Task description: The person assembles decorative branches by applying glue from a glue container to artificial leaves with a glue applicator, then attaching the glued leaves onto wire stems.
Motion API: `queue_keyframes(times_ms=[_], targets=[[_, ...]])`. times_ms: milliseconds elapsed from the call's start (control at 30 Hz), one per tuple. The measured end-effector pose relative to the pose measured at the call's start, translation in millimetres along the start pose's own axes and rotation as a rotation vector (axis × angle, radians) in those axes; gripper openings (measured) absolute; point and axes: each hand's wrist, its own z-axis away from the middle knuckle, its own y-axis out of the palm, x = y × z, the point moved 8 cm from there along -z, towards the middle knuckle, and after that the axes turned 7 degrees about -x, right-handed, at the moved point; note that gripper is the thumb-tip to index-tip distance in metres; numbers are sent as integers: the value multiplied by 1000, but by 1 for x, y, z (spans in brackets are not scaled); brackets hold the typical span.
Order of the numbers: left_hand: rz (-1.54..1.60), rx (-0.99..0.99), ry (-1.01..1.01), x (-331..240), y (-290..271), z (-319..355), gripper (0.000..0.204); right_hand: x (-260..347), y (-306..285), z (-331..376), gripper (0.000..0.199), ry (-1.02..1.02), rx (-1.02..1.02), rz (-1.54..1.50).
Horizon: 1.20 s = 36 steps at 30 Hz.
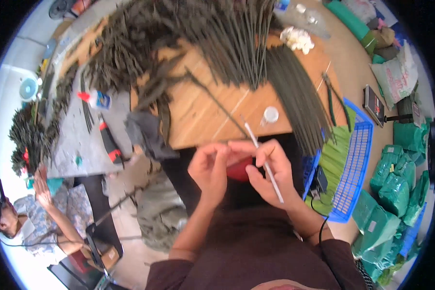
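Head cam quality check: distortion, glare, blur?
Head view: blue basket bowed by the fisheye, corners black; far-left wall washed out; glints on green wrapped packages; white stick in right hand clear against the background.

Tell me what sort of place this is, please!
It looks like a small craft workshop, though I can't be certain. Long dark strips lie on a wooden table, pliers lie near its right edge, and green packages are piled at the right.
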Motion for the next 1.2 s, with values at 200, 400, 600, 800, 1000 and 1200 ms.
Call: queue_keyframes(times_ms=[200,400,600,800,1000,1200], targets=[[-451,411,-47,17,40,19,18,13,-25,-14,22,-271,-169,374],[-1109,661,337,60,50,33,11,15,-26,-25,22,-389,-204,485],[-1144,702,384,97,46,32,10,20,-26,-34,19,-471,-176,676],[-1121,763,480,81,61,36,14,15,-10,-48,14,-547,-134,939],[-1186,762,475,66,61,37,25,-7,-1,-62,14,-489,-153,1285],[-1203,760,378,44,48,32,27,-19,6,-63,17,-410,-118,1429]])
